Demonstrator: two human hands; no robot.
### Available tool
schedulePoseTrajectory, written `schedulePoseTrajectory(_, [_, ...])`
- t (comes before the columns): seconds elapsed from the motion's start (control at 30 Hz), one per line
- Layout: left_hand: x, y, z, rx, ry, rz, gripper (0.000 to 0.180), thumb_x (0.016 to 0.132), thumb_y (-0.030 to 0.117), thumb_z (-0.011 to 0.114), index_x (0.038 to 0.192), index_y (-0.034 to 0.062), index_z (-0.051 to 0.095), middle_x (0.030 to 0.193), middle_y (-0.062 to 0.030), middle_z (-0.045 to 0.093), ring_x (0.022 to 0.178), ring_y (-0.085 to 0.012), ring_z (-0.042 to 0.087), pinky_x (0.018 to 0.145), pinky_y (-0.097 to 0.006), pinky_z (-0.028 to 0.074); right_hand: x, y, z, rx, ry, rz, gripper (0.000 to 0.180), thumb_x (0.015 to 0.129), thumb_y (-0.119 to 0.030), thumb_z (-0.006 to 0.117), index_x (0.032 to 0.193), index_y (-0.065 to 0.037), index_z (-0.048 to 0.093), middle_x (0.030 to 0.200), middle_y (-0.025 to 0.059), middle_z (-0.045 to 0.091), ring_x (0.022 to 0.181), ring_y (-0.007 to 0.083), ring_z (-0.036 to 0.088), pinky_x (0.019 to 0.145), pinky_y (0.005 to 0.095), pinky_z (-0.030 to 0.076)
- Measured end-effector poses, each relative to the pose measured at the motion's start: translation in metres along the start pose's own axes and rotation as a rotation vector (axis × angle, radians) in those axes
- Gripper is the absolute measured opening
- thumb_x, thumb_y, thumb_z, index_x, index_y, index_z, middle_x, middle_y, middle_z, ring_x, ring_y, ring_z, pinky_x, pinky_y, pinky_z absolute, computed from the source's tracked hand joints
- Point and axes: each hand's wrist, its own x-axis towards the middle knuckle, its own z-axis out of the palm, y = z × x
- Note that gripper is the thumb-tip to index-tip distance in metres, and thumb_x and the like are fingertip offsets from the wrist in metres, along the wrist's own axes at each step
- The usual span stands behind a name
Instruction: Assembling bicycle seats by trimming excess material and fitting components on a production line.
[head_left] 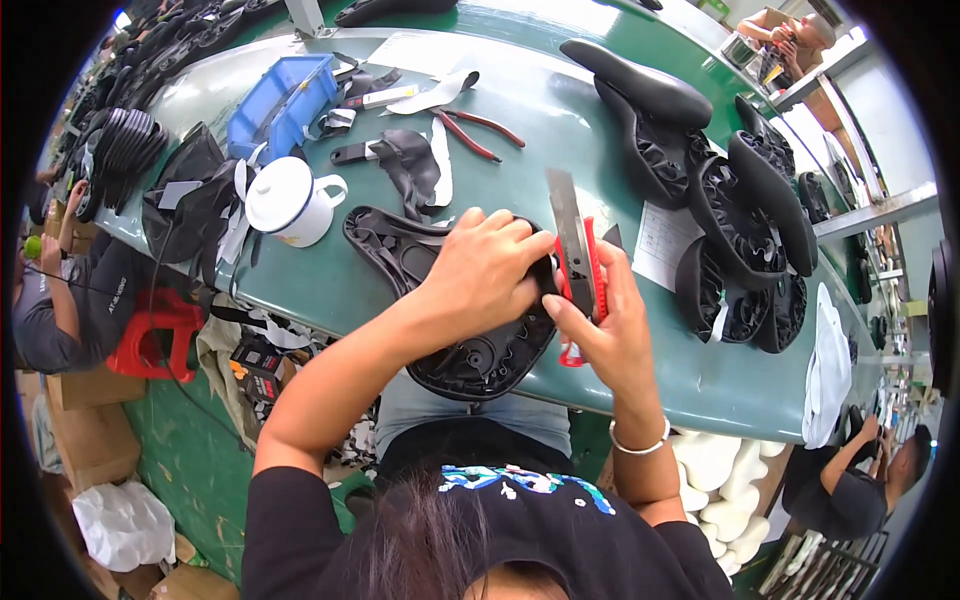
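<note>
A black bicycle saddle (400, 250) lies upside down on the green table (520, 130), its ribbed underside facing up. My left hand (485, 270) presses down on the middle of it. My right hand (605, 325) grips a red utility knife (580, 265) with a long blade pointing away from me, held against the saddle's right edge beside my left fingers.
A white enamel mug (290, 200), a blue bin (280, 100), red-handled pliers (475, 130) and black scraps lie at the back. Several black saddles (740, 210) are stacked at the right. Other people sit at the left and lower right. White foam pieces (715, 480) lie below.
</note>
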Motion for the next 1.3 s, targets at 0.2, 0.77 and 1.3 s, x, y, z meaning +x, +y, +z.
schedulePoseTrajectory(0.2, [0.008,-0.017,0.012,-0.214,-0.119,-0.133,0.023,0.086,0.025,0.061,0.079,0.0030,0.062,0.070,-0.0112,0.058,0.068,-0.0287,0.050,0.069,-0.037,0.036,-0.017,0.039,-0.060,-0.626,-0.085,-0.427,0.063,0.083,-0.006,0.065,0.141,-0.011,0.038,0.097,0.0102,0.065,0.067,0.0251,0.062,0.064,0.0313,0.052])
schedulePoseTrajectory(0.77, [0.017,-0.023,-0.008,-0.290,0.313,-0.039,0.005,0.077,0.005,0.060,0.077,0.0053,0.055,0.074,-0.0034,0.051,0.057,-0.0196,0.043,0.069,-0.032,0.042,-0.016,0.010,-0.019,-1.051,-0.030,-0.054,0.043,0.093,-0.023,0.052,0.134,-0.011,0.044,0.066,0.0129,0.060,0.051,0.0346,0.057,0.046,0.0454,0.041])
schedulePoseTrajectory(1.3, [-0.061,-0.011,-0.024,-1.087,0.252,-0.453,0.057,0.102,0.036,0.026,0.093,-0.0014,0.068,0.103,-0.0146,0.067,0.119,-0.0216,0.051,0.111,-0.040,0.023,0.050,0.001,-0.077,-1.122,-0.463,-0.398,0.045,0.085,-0.020,0.061,0.128,-0.032,0.055,0.066,0.0050,0.054,0.054,0.0245,0.053,0.053,0.0372,0.041])
